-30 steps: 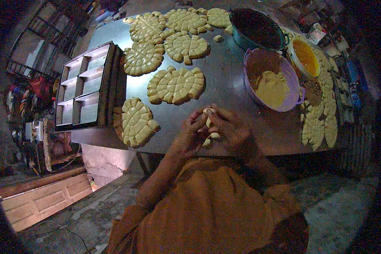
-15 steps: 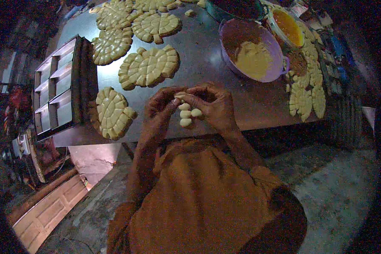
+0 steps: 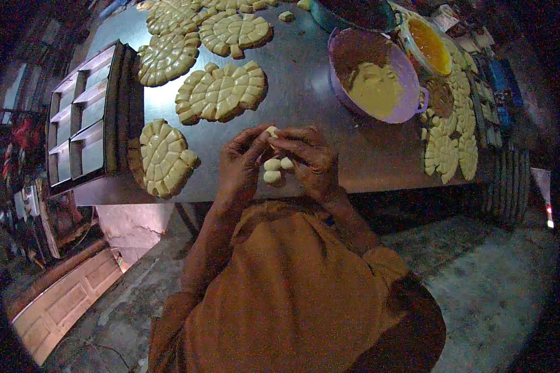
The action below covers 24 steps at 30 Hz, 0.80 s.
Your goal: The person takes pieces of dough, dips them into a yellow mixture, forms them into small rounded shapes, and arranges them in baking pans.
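Observation:
Close to the table's front edge, my left hand (image 3: 244, 152) and my right hand (image 3: 310, 155) meet fingertip to fingertip. Both are closed on a small pale piece of dough (image 3: 272, 132), pinched between thumbs and fingers and partly covered by them. Just below it on the table, between my wrists, lie a few small round dough balls (image 3: 272, 176). Left of my hands sits a flat, round dough shape scored into segments (image 3: 163, 158). Another segmented dough shape (image 3: 221, 93) lies farther off, beyond my left hand.
A metal tray with compartments (image 3: 84, 118) stands at the table's left edge. To the right are a purple basin of pale yellow filling (image 3: 376, 90), a bowl of orange liquid (image 3: 428, 46) and a dark green basin (image 3: 354, 12). More dough pieces (image 3: 442, 149) lie along the right side.
The upper dough ball in the small group no longer shows below my fingers. My right fingers have shifted over the pinched piece. The whole view has tilted slightly.

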{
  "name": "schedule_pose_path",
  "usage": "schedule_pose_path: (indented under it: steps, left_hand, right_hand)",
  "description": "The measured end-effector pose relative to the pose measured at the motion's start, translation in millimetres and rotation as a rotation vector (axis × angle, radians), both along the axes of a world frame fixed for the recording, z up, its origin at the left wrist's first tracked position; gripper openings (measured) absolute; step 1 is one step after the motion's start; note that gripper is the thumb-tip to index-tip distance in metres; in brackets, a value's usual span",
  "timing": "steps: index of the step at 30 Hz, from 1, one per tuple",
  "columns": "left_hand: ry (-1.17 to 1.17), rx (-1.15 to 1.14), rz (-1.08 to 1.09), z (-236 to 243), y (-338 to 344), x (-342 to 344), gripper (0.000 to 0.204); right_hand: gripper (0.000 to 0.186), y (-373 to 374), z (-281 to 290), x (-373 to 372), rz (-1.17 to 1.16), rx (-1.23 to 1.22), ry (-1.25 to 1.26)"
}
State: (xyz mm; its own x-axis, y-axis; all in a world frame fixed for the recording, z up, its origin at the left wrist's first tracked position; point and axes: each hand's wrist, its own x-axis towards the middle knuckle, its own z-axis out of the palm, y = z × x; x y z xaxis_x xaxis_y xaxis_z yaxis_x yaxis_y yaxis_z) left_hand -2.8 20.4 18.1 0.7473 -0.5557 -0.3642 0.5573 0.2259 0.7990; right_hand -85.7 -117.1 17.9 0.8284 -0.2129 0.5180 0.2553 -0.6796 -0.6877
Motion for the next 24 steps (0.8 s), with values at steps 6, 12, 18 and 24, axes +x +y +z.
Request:
schedule_pose_path:
  steps: [6,12,18,24]
  left_hand:
    - [-0.275,0.174,-0.077,-14,2,-7,0.024]
    - [-0.252,0.169,-0.118,3,5,-11,0.025]
    - [-0.351,0.301,-0.209,-7,9,-4,0.026]
    - [-0.371,0.183,-0.186,-15,5,-6,0.027]
  right_hand:
    - [0.045,-18,-7,3,0.042,-0.427,-0.004]
    - [0.033,-11,0,7,-0.117,-0.171,0.155]
    - [0.015,-20,11,9,0.06,0.178,0.466]
    - [0.016,-40,-6,4,0.081,0.427,0.656]
